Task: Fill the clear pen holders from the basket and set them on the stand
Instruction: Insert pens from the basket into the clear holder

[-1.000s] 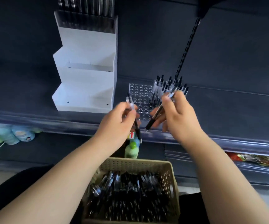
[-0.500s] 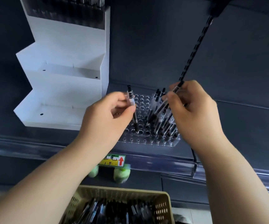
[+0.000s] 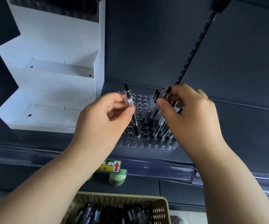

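Head view: the left hand (image 3: 101, 120) pinches a pen (image 3: 135, 122) between thumb and curled fingers, nearly upright, with its tip down at one of the open holes of the clear pen holder (image 3: 146, 145). The right hand (image 3: 190, 113) pinches a second pen (image 3: 166, 94) by its black clicker end, in among the cluster of pens (image 3: 154, 117) standing in the right part of the holder. A second ago both pens were held slanting in front of the holder, short of it; since then the left one has swung upright and come down to the holes, and the right one has been brought in to the filled rows. By my reading, two more holes are about to be filled, but the left columns still stand empty, so the holder is not ready for the stand. The pens have clear barrels with dark grips and caps. The holder is a transparent block drilled with a grid of round holes, glossy at its edges. It sits on the dark matte shelf (image 3: 227, 126), just right of the white stepped stand (image 3: 54, 81), whose lower tiers are smooth and flat. Below, the beige perforated basket (image 3: 117, 198) holds a heap of more pens.
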`<state>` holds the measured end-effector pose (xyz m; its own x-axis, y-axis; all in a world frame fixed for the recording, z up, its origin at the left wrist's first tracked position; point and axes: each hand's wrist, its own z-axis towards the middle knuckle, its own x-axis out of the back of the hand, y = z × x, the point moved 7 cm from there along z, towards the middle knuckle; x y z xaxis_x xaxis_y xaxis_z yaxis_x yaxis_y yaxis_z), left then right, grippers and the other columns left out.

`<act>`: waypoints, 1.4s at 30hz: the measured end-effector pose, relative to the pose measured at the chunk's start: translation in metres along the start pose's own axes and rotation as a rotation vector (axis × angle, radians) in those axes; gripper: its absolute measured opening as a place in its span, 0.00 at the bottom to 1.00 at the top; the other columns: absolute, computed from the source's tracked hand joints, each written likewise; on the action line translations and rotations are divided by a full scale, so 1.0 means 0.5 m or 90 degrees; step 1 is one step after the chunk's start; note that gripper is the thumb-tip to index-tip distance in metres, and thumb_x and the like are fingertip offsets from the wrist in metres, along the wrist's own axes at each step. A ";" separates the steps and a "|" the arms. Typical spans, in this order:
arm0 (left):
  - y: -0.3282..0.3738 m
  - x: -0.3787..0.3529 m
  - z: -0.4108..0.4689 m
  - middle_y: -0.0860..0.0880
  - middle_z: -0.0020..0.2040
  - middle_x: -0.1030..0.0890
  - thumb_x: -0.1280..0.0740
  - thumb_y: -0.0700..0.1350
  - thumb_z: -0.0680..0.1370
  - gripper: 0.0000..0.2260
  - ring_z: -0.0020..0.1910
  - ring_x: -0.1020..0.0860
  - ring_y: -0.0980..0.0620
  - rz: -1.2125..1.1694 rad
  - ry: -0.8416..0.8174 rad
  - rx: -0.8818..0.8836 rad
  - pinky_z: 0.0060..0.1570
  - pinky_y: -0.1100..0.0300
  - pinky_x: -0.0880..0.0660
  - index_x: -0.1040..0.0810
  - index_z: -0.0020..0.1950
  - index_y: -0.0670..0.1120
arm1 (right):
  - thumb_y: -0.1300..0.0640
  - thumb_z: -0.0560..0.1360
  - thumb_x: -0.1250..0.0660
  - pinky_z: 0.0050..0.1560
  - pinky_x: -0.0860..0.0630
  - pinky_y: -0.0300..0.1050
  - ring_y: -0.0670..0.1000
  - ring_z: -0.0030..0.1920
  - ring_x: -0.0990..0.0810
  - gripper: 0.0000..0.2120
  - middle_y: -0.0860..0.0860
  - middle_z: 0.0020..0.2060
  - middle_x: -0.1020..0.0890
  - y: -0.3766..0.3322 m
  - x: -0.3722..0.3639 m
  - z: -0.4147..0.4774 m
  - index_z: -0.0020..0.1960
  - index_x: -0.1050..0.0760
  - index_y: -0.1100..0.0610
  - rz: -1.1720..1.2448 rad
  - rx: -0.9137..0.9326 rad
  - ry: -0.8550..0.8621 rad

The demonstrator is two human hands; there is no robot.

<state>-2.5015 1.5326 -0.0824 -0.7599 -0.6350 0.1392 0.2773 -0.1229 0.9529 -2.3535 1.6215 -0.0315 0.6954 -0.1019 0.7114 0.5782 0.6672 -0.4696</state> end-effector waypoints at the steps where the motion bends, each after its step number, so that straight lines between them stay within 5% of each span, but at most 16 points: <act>1: 0.000 0.001 0.001 0.58 0.41 0.16 0.30 0.44 0.70 0.06 0.42 0.18 0.58 -0.005 0.002 0.004 0.46 0.65 0.23 0.20 0.46 0.53 | 0.50 0.73 0.32 0.38 0.34 0.30 0.46 0.46 0.28 0.08 0.35 0.35 0.28 -0.002 0.000 0.000 0.50 0.23 0.51 -0.004 0.005 0.005; 10: 0.002 0.007 0.003 0.57 0.41 0.16 0.30 0.42 0.72 0.06 0.41 0.17 0.57 -0.017 0.010 0.013 0.49 0.59 0.22 0.20 0.45 0.52 | 0.52 0.72 0.30 0.38 0.30 0.39 0.46 0.46 0.27 0.09 0.34 0.35 0.26 -0.008 0.000 0.002 0.51 0.24 0.49 0.006 0.032 0.021; 15: 0.001 0.007 0.004 0.58 0.41 0.16 0.30 0.43 0.71 0.06 0.41 0.18 0.58 -0.020 0.010 0.013 0.48 0.61 0.22 0.20 0.45 0.52 | 0.54 0.71 0.29 0.43 0.28 0.46 0.49 0.47 0.27 0.12 0.38 0.37 0.22 -0.009 0.001 0.005 0.54 0.24 0.51 -0.008 0.055 0.028; 23: -0.006 0.002 0.008 0.58 0.41 0.16 0.30 0.42 0.72 0.06 0.42 0.17 0.57 -0.020 0.007 0.005 0.48 0.62 0.22 0.21 0.45 0.52 | 0.58 0.68 0.27 0.42 0.23 0.50 0.55 0.40 0.22 0.06 0.52 0.34 0.21 -0.020 0.011 0.004 0.45 0.16 0.53 -0.024 0.121 0.113; 29: 0.007 -0.007 0.010 0.60 0.41 0.17 0.29 0.42 0.71 0.09 0.39 0.19 0.61 -0.001 0.017 -0.041 0.45 0.68 0.23 0.20 0.44 0.57 | 0.61 0.67 0.28 0.37 0.23 0.55 0.57 0.35 0.23 0.06 0.50 0.27 0.24 -0.045 0.002 -0.003 0.43 0.16 0.56 -0.051 0.215 0.147; 36: 0.019 -0.053 0.016 0.56 0.39 0.17 0.27 0.37 0.70 0.12 0.37 0.20 0.61 -0.005 -0.025 -0.092 0.40 0.74 0.27 0.21 0.46 0.53 | 0.60 0.68 0.29 0.40 0.23 0.56 0.56 0.38 0.22 0.08 0.47 0.31 0.23 -0.042 0.011 -0.001 0.46 0.17 0.57 -0.023 0.202 0.135; 42: 0.025 -0.084 0.008 0.59 0.40 0.20 0.27 0.37 0.71 0.14 0.39 0.21 0.61 0.090 -0.064 -0.214 0.42 0.66 0.22 0.22 0.54 0.49 | 0.61 0.69 0.32 0.41 0.23 0.55 0.57 0.39 0.21 0.09 0.51 0.34 0.20 -0.032 0.019 -0.002 0.47 0.17 0.56 -0.013 0.173 0.123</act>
<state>-2.4686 1.5606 -0.0752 -0.7499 -0.5875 0.3043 0.5482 -0.2943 0.7828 -2.3558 1.6092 -0.0178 0.7677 -0.2387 0.5947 0.4766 0.8330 -0.2809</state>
